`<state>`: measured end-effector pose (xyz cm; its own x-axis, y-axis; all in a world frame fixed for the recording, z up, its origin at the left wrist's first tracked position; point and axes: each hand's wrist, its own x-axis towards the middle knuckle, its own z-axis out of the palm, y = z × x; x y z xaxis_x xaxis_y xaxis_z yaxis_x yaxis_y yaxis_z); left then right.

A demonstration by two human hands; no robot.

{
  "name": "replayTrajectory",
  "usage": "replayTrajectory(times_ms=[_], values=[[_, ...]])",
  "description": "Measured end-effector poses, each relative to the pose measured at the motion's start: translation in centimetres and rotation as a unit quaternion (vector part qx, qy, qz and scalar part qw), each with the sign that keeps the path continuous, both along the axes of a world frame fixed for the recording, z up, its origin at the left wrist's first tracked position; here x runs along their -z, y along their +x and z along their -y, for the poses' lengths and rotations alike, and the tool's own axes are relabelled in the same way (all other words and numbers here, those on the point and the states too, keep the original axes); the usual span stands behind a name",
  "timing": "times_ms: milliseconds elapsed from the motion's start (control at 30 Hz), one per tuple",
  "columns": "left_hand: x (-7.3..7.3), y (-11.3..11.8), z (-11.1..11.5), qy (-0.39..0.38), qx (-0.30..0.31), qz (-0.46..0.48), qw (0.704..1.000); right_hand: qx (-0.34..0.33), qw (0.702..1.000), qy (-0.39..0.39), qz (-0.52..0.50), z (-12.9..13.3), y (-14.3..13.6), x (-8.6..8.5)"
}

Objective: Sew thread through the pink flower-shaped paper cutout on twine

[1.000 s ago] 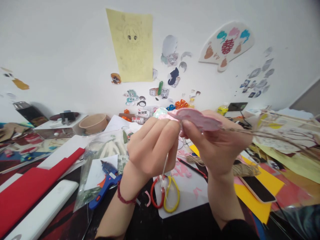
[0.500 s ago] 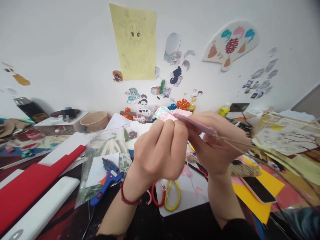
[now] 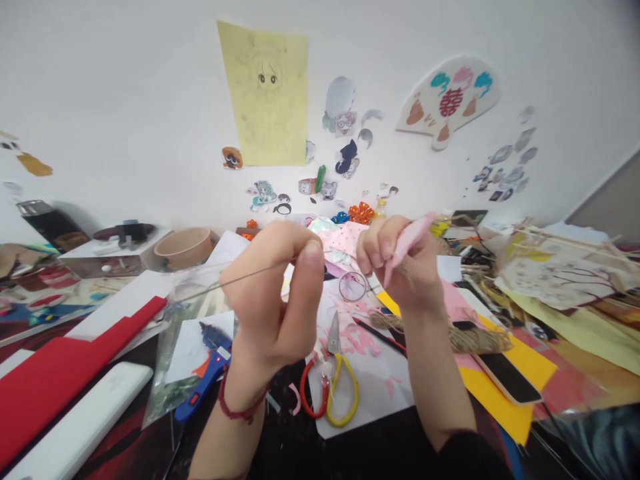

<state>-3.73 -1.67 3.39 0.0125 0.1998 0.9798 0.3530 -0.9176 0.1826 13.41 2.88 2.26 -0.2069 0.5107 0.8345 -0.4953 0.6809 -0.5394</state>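
Observation:
My left hand (image 3: 280, 300) is closed in a pinch on a thin brown twine (image 3: 250, 272), which trails away to the left over a clear plastic bag. My right hand (image 3: 400, 257) is closed around a flat pink piece (image 3: 411, 237), tilted edge-on, its material unclear. A thin round ring (image 3: 353, 287) shows between the hands, just below the right fingers; I cannot tell what it belongs to. Below the hands, scissors (image 3: 334, 343) with one red and one yellow handle lie on a white sheet (image 3: 370, 417) with pink cut-outs (image 3: 357, 339).
A blue glue gun (image 3: 207, 380) lies left of my left wrist, near a white case (image 3: 85, 420) and red sheets (image 3: 60, 373). On the right are a twine bundle (image 3: 477, 339), a phone (image 3: 507, 377) and yellow paper (image 3: 505, 413). A clay-coloured bowl (image 3: 184, 248) stands at the back left.
My hands were together at the pink piece; now they are apart. The left has moved left with the twine, which trailed right before. The pink piece is turned upward in my right hand.

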Motion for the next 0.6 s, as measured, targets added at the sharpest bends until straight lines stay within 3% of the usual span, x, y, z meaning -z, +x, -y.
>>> replayTrajectory(times_ms=[133, 233, 433, 600], values=[[0.0, 0.2, -0.5, 0.005, -0.054, -0.079, 0.995, -0.139, 0.990, -0.005, 0.025, -0.6, -0.3, -0.1], [-0.1, 0.4, -0.6, 0.008, -0.121, -0.133, 0.984, -0.197, 0.980, -0.013, 0.030, -0.8, -0.3, -0.1], [0.1, 0.5, -1.0, 0.049, -0.173, -0.168, 0.969, -0.241, 0.970, -0.033, 0.024, -0.6, -0.2, -0.3], [0.5, 0.9, -1.6, 0.053, -0.145, -0.140, 0.978, -0.224, 0.973, -0.046, 0.033, -0.6, -0.2, -0.2]])
